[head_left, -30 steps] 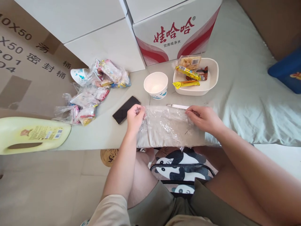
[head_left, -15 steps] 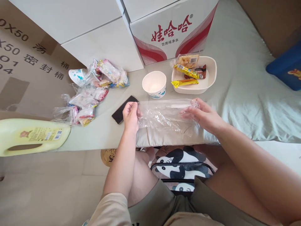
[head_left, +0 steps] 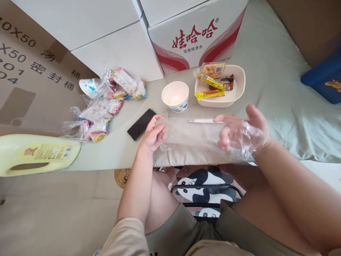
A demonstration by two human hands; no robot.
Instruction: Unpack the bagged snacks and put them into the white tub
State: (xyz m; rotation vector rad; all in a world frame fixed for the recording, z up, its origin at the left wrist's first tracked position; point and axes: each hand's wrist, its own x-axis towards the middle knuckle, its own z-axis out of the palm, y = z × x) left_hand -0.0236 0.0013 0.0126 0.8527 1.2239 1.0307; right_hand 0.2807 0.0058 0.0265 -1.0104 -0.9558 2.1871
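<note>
A clear plastic bag (head_left: 191, 140) is stretched between my hands just above the front edge of the pale green sheet (head_left: 277, 92). My left hand (head_left: 152, 133) pinches the bag's left end. My right hand (head_left: 243, 133) is inside the bag's right end, its fingers spread under the film. A thin white pen-like stick (head_left: 204, 121) lies on the sheet just behind the bag. A black phone (head_left: 141, 124) lies beside my left hand.
A paper cup (head_left: 175, 96) and a white tray (head_left: 238, 93) of wrapped snacks stand behind the bag. Bagged snacks (head_left: 102, 103) pile at the left, near a tipped paper cup (head_left: 89, 86). A yellow jug (head_left: 34, 153) lies at the far left. Cardboard boxes (head_left: 197, 32) stand behind.
The bag has been lifted off the sheet and opened. My right hand, which pinched its right edge, has slid inside it with fingers spread. My left hand keeps its hold.
</note>
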